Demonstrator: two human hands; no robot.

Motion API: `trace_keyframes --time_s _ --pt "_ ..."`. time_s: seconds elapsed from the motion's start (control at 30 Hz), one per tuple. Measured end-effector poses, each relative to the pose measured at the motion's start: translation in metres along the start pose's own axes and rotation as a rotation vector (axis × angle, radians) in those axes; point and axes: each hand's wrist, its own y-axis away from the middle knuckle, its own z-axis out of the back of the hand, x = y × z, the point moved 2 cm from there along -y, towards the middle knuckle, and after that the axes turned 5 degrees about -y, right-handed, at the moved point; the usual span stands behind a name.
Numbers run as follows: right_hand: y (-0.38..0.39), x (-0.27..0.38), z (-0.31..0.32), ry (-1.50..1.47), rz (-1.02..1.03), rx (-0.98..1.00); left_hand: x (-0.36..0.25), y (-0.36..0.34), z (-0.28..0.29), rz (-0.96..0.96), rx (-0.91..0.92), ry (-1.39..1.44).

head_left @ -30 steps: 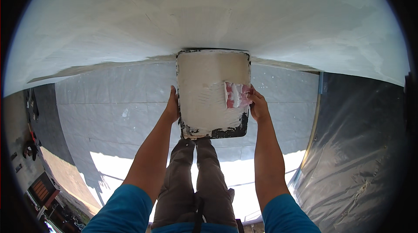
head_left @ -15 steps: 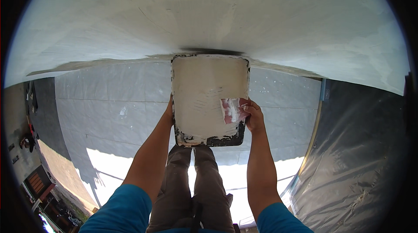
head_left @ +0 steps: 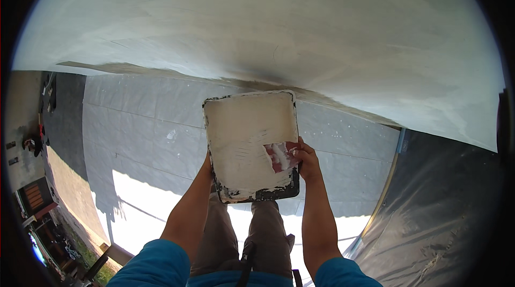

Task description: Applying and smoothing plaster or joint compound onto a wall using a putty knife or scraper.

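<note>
A black rectangular tray [head_left: 247, 120], coated with cream-coloured filler or paint, is held level in front of my legs. Its bare black shows mostly along the near edge. My left hand [head_left: 208, 169] grips the tray's left side; the fingers are hidden beneath it. At the right side, my right hand [head_left: 308, 159] pinches a flat reddish spreader [head_left: 281, 156] smeared with white, lying over the tray's near right part. Some of the right fingers are behind the tray's rim, so whether they also bear it I cannot tell.
A pale, smooth wall [head_left: 257, 24] with faint patches rises just beyond the tray. Grey sheeting [head_left: 150, 131] covers the floor, part of it sunlit. Dark plastic film [head_left: 424, 201] lies at the right, with a wooden strip [head_left: 385, 185] along its edge. Assorted objects [head_left: 37, 196] stand far left.
The tray has come away from the wall, toward my body and slightly left, and has turned a little. The spreader has moved with it. The view has tilted slightly.
</note>
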Motion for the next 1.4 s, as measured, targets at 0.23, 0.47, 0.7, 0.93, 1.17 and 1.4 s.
trace_keyframes --time_s 0.23,0.47,0.7,0.93,1.17,1.4 --pt "0.002 0.044 -0.042 0.07 -0.05 0.096 -0.025 0.059 -0.024 -0.074 -0.044 -0.042" --pt "0.026 0.082 -0.077 0.006 -0.084 0.267 -0.083 0.143 -0.074 -0.127 -0.052 0.024" --pt "0.04 0.113 -0.093 -0.042 -0.072 0.412 -0.098 0.216 -0.114 -0.331 -0.005 -0.067" --pt "0.022 0.122 -0.089 0.039 -0.08 0.639 -0.073 0.245 -0.123 -0.522 -0.099 0.039" --pt "0.034 0.119 -0.085 0.012 -0.109 0.745 -0.047 0.241 -0.106 -0.585 -0.1 -0.027" --pt "-0.012 0.067 -0.055 0.018 -0.066 0.788 -0.031 0.183 -0.073 -0.587 -0.122 0.021"
